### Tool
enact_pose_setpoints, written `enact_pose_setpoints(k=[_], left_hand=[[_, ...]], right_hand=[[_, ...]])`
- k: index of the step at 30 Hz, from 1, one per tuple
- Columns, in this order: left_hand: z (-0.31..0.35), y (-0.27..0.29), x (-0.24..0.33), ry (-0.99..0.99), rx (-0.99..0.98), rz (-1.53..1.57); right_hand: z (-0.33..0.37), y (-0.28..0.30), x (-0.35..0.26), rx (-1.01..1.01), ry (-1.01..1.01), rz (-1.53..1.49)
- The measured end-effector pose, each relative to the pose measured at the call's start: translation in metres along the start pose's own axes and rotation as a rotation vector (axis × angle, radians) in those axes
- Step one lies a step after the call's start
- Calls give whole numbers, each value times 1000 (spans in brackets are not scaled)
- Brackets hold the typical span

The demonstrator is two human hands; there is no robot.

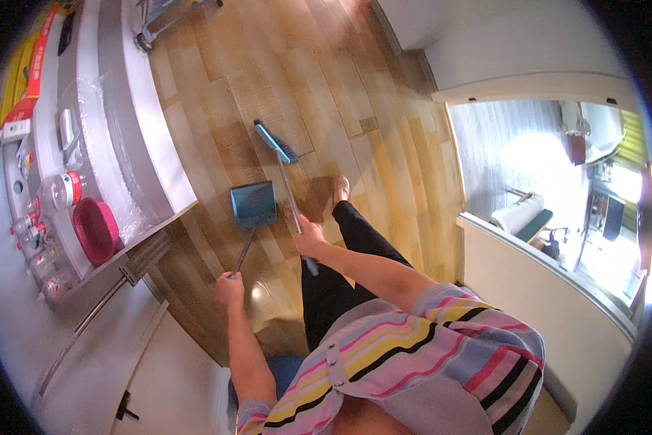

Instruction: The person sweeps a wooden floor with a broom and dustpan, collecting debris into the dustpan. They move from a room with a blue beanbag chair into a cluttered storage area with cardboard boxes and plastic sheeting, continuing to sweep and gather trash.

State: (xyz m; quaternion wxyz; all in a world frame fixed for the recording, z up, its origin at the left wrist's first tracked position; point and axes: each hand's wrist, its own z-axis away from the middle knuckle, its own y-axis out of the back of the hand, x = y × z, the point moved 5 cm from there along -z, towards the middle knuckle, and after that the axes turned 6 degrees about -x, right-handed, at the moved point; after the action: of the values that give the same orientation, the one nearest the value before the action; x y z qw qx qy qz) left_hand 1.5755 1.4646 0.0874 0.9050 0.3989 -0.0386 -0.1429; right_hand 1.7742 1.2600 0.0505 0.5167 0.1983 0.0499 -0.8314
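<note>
My left hand (230, 288) is closed round the upper end of the handle of a dustpan. The blue-grey dustpan (253, 204) rests on the wood-look floor ahead of that hand. In my right hand (311, 240) is the grey stick of a broom, its grip end poking out below my fist. The broom head (275, 142), light blue with dark bristles, lies on the floor beyond the dustpan and a little to its right. A gap of bare floor separates bristles and pan. Whether the bristles hold any dirt is too small to tell.
To the left runs a white counter (168, 170) with a red basin (95, 230), several plastic bottles (63, 190) and clear plastic wrap. A flat mop (148, 257) leans below it. Wheeled metal legs (145, 40) stand far left. On the right, a low wall (543, 283) borders a bright room.
</note>
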Motion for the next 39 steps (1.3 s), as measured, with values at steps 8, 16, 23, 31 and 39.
enact_pose_setpoints(k=[8, 16, 23, 31, 39], left_hand=[[5, -8, -11, -84, 128, 252], [6, -56, -1, -189, 119, 409], [89, -39, 9, 172, 226, 553], [173, -42, 74, 958, 229, 1144], [203, -31, 153, 1011, 306, 1185]], right_hand=[[34, 104, 41, 229, 23, -357], [-126, 340, 240, 596, 703, 164], [-104, 441, 113, 565, -33, -856], [-180, 497, 7, 284, -81, 772], [-219, 328, -5, 174, -1, -89]])
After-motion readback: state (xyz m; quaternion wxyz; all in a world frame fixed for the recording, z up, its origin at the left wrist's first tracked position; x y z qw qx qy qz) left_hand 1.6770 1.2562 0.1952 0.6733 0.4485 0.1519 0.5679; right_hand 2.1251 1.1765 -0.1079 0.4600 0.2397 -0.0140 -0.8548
